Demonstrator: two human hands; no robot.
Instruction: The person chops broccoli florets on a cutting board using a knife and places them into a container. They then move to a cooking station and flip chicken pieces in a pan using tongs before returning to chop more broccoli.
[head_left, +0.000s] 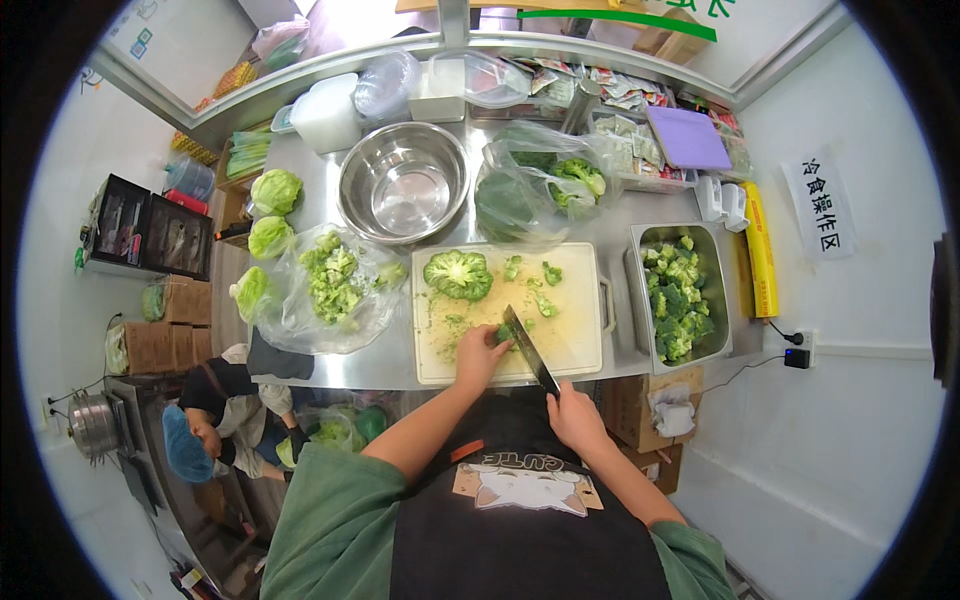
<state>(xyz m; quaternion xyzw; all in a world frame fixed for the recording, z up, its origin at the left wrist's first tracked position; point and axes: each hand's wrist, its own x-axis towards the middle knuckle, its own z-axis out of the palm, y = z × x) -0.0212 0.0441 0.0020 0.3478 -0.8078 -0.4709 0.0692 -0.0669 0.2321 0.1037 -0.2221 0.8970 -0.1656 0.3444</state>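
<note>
My left hand (480, 358) pinches a small broccoli piece (504, 336) against the white cutting board (581, 300). In my right hand (576, 416) is the handle of a kitchen knife (529, 349); its blade slants up and left, right beside that piece. A broccoli head (458, 274) sits at the board's upper left. Several cut florets (547, 304) and green crumbs are scattered over the board. To the right, a steel pan (723, 300) holds many broccoli florets (679, 307). A clear plastic bag (367, 319) with broccoli trimmings (331, 281) lies to the left.
Behind the board stand a steel bowl (405, 184) and a plastic bag of whole broccoli (517, 187). Lettuce heads (276, 192) line the left side. A purple board (688, 138) rests on packet bins. At lower left, a person (232, 412) in a hair net bends over vegetables.
</note>
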